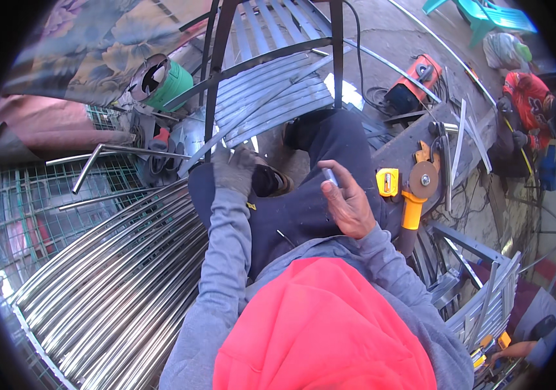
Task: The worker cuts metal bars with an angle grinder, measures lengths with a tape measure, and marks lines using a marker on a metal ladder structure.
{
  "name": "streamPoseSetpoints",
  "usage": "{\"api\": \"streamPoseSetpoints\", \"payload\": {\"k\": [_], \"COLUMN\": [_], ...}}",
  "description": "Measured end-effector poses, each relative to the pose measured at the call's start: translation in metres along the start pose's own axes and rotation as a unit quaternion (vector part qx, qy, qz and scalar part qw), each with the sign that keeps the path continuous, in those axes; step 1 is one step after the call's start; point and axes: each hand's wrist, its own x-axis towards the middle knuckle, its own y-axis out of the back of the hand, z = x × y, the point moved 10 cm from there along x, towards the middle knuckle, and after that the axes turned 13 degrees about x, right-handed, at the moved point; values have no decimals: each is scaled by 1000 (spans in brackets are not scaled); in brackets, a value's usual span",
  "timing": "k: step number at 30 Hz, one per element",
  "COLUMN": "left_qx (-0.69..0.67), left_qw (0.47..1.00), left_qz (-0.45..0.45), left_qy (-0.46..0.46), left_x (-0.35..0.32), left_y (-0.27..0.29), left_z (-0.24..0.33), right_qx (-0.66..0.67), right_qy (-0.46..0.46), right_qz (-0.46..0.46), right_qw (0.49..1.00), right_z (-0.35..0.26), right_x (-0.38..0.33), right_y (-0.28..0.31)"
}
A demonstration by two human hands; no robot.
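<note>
Positioning step, it seems—gloved left hand (234, 170) gripping the flat steel strip (262, 107) at 11 o'clock, right hand (349, 203) fingers pinching a small metal piece (330, 175)—aligning calls for steadiness.

Grinder (416, 188) sits on the bench (403, 148); tape measure (387, 181) just left of it, welder (414, 81) behind, tube pile (115, 279) way off left.

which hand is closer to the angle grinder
Right. The right hand, bare and holding a small grey piece, is just left of the angle grinder. The gloved left hand is farther left, at the metal strips.
</note>
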Motion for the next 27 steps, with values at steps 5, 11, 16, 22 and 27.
{"api": "streamPoseSetpoints", "payload": {"k": [5, 11, 16, 22, 27], "left_qx": [8, 11, -74, -116, -91], "left_qw": [976, 976, 968, 911, 821], "left_qz": [219, 215, 187, 86, -149], "left_qy": [7, -36, -148, -386, -544], "left_x": [68, 108, 87, -37, -185], "left_y": [89, 106, 89, 29, -62], "left_z": [0, 19, 40, 147, 280], "right_qx": [-44, -81, -44, -48, -100], "right_qy": [83, 43, 38, 14, 1], "right_qz": [98, 97, 120, 130, 100], "right_qw": [991, 991, 991, 990, 990], "right_z": [-24, -11, -11, -8, -3], "right_x": [-7, -7, -2, 5, 14], "right_y": [32, 62, 72, 70, 65]}}
